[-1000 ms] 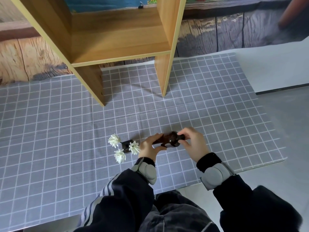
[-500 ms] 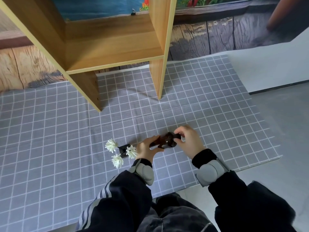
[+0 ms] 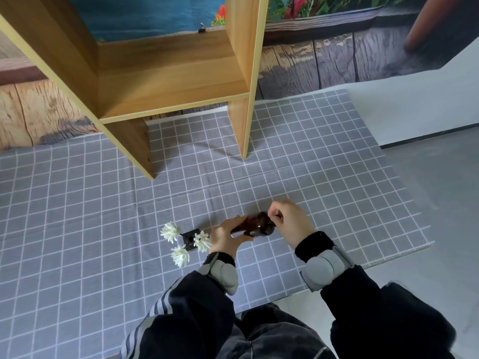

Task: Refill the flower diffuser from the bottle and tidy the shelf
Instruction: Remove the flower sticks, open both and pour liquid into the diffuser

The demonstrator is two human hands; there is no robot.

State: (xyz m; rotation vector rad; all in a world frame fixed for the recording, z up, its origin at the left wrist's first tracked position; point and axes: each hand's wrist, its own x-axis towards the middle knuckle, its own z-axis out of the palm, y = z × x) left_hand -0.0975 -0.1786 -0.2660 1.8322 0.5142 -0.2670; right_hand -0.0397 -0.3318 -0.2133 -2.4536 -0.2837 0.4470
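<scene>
We see the small dark brown glass bottle (image 3: pixel 256 224) held on its side just above the desk (image 3: pixel 77 229) with its grey grid-patterned cloth. Our left hand (image 3: pixel 225 238) wraps its curled fingers around the bottle's base end, while our right hand (image 3: pixel 290 221) pinches the cap end. Just left of the left hand stands the dark square diffuser with three white flowers (image 3: pixel 188 239). The light wooden shelf (image 3: pixel 168 81) stands behind, well apart.

bottle (image 3: pixel 256 224): dark brown, seemingly | flowers (image 3: pixel 171 231): white | cloth (image 3: pixel 77 203): grey, white grid
</scene>
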